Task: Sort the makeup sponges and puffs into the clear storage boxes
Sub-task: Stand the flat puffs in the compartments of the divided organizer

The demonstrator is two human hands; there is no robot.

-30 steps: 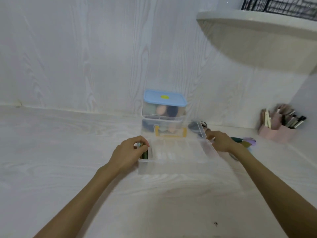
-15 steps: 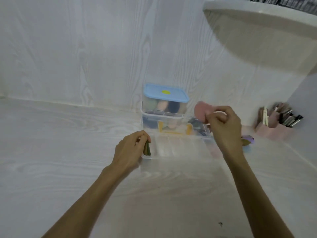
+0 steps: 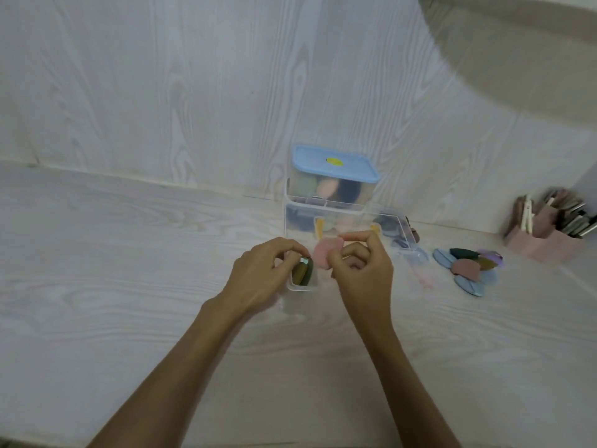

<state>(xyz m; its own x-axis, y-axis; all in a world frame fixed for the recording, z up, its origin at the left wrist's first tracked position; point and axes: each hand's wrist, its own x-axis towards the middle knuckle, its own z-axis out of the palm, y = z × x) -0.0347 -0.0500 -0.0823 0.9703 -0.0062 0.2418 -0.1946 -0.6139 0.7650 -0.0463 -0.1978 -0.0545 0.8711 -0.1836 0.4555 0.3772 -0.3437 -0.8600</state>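
Fingers, right hand [image 3: 361, 273]: pinching pink puff [image 3: 326, 253] above clear divided box [image 3: 300, 287]. Left hand [image 3: 261, 276]: fingers curled on olive puffs [image 3: 302, 271] standing in end slot. Step: filing; next, probably lower pink beside them. Unsorted pile [image 3: 468, 268] right on pale wood-grain bench [image 3: 129, 253]; matching wall behind.

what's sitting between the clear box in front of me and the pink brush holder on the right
In the head view, a loose pile of puffs lies between the clear box and the pink holder.
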